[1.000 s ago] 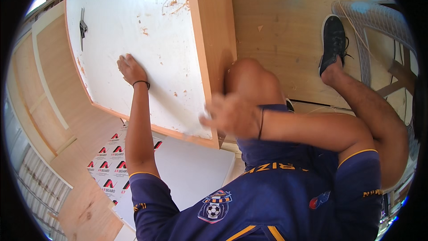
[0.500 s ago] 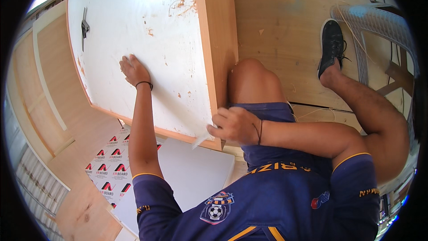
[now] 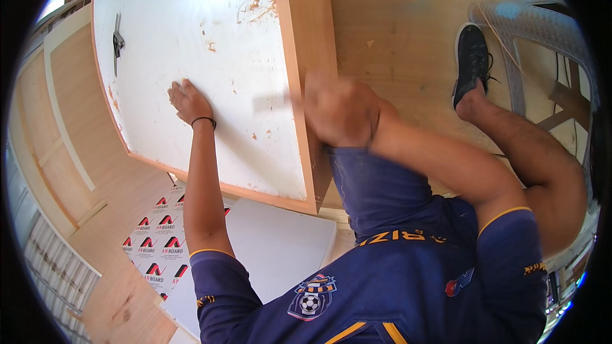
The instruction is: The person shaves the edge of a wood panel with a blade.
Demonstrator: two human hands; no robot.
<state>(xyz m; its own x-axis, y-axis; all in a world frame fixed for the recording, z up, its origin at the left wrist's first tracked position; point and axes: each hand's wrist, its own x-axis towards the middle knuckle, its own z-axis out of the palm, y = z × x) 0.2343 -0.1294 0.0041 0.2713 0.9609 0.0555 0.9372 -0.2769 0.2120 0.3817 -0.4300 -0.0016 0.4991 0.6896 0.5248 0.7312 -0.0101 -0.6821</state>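
White panel lies on the wooden floor, left hand flat on it, right hand blurred, grip unclear.

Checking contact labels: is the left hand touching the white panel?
Touching. The head view shows the left hand lying flat, palm down, on the white panel.

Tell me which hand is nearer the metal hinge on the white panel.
Left. The left hand lies flat on the white panel, just below and right of the metal hinge. The right hand, blurred, is across at the panel's wooden edge.
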